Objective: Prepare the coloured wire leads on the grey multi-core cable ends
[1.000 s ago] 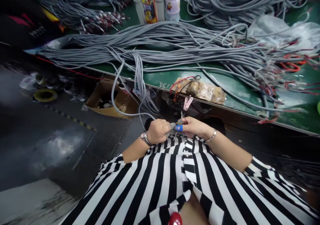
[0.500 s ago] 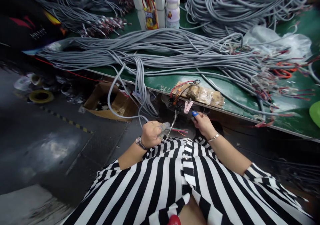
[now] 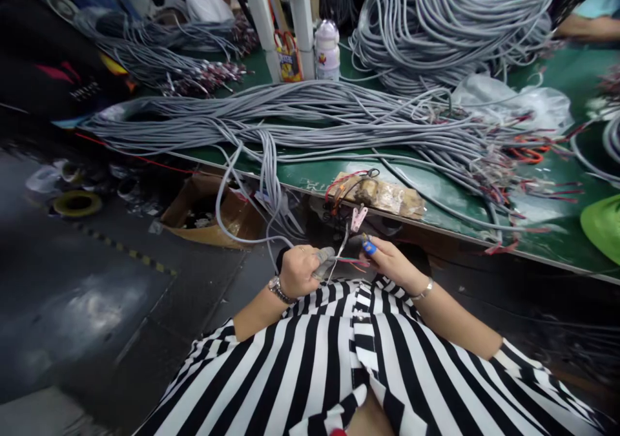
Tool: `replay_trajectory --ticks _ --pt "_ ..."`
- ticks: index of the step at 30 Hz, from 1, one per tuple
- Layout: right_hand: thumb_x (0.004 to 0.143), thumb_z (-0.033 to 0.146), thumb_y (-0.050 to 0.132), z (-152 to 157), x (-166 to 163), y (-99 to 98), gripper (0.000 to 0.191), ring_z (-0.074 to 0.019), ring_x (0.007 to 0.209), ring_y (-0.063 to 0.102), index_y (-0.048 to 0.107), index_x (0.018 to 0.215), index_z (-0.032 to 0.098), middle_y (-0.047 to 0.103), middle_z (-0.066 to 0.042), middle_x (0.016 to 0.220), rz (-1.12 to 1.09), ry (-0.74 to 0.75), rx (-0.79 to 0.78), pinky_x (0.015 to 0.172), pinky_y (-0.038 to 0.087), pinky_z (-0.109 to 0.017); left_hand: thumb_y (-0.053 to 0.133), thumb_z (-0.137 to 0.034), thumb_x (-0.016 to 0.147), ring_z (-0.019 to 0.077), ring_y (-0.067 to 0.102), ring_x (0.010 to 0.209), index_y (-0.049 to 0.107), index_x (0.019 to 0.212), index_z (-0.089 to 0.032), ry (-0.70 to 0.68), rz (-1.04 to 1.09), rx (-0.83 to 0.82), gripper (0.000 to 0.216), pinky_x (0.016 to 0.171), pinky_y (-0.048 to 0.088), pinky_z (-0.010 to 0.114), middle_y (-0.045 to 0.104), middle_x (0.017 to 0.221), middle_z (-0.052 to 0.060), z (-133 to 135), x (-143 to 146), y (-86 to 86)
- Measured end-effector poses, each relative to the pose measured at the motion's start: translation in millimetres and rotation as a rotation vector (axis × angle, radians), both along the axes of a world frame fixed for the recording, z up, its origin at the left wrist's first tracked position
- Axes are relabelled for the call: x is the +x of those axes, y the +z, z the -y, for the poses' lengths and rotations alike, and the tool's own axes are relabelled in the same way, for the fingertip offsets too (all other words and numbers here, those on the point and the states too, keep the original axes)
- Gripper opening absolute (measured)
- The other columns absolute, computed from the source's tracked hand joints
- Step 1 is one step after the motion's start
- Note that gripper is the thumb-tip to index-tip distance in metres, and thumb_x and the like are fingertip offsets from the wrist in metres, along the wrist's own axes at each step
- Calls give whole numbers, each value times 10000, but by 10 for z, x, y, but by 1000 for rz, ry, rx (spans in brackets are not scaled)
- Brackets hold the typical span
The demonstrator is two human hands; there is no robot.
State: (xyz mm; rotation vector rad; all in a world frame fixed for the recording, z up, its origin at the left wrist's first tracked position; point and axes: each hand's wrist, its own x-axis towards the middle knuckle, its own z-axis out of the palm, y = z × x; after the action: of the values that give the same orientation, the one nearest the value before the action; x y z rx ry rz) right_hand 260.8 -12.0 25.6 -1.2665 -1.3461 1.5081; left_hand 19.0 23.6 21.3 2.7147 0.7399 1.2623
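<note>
Grey covering shows on the fingers of my left hand (image 3: 301,271), which is closed around the end of a grey cable (image 3: 259,238). Thin coloured wires (image 3: 352,261), red and green among them, stick out of that end toward the right. My right hand (image 3: 390,263) is closed in a pinch beside the wire tips, with a blue wrap (image 3: 369,247) on one digit and a dark grey cover on another. What lies between its fingers is hidden. Just above hangs a pink clip (image 3: 358,218) at the table edge, with a pale strand running down between the hands.
Long bundles of grey cable (image 3: 310,135) lie across the green table (image 3: 314,171). A taped cardboard block (image 3: 394,197) sits at its edge. Behind stand a bottle (image 3: 327,51) and a large cable coil (image 3: 445,29). A cardboard box (image 3: 208,219) is below left. Another person's arm (image 3: 586,28) shows far right.
My right hand has moved left and down from beside the clip to the wire tips. My left hand still grips the cable. The view has shifted slightly.
</note>
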Motion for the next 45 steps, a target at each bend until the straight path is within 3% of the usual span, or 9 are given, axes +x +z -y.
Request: replay_trajectory --ticks 4,8,12,22,32,38,40,42,45 --pt "877 684 353 82 -56 71 611 -47 402 252 551 649 152 349 59 466 -49 143 -135 376 190 -201 539 -178 817 153 612 605 668 905 -153 -24 -16 -71 158 593 501 270 689 699 69 118 -69 -80" --pt "831 544 565 70 -129 34 396 -30 317 289 529 726 164 515 49 483 -230 77 -309 322 156 -186 526 -171 818 153 608 602 672 955 -158 -26 -26 -116 201 592 495 270 687 697 60 210 -121 -134" --pt "799 427 633 60 -152 38 367 -34 280 284 549 1037 160 593 46 503 -433 153 -455 293 158 -164 511 -195 839 144 609 599 679 952 -168 5 -37 -132 204 598 493 257 684 685 51 239 -148 -134" --pt "813 344 633 47 -155 122 396 -14 287 226 565 1148 144 562 67 486 -545 158 -523 292 160 -144 514 -217 858 136 584 558 685 930 -166 -15 -64 -162 193 553 461 253 674 656 50 233 -158 -141" --pt "799 339 640 22 -164 82 319 -13 295 206 587 1048 146 502 93 462 -556 126 -544 307 143 -158 539 -193 851 142 579 572 674 963 -152 -44 -40 -188 180 573 464 259 667 669 52 233 -142 -152" --pt "758 331 676 11 -293 -105 218 -14 298 204 550 837 172 394 116 414 -519 4 -552 307 120 -158 505 -202 845 154 600 599 666 982 -161 -30 -73 -166 216 580 478 273 689 714 61 192 -142 -203" --pt "775 301 647 -72 -266 -213 175 -19 299 221 526 806 179 378 112 411 -431 -140 -559 309 130 -159 504 -196 839 157 594 585 662 955 -154 -56 -58 -155 200 564 470 275 680 691 64 205 -141 -187" --pt "802 264 595 -168 -165 -330 163 -21 294 228 466 734 191 348 109 394 -274 -420 -528 311 127 -161 521 -200 833 152 575 558 656 908 -151 -94 -19 -166 162 547 460 271 655 642 57 233 -154 -158" --pt "854 288 511 -220 11 -492 215 -19 298 192 383 698 213 279 122 382 -235 -515 -505 319 122 -158 528 -199 833 146 575 557 657 900 -160 -90 -7 -199 151 552 465 265 651 637 50 263 -202 -118"
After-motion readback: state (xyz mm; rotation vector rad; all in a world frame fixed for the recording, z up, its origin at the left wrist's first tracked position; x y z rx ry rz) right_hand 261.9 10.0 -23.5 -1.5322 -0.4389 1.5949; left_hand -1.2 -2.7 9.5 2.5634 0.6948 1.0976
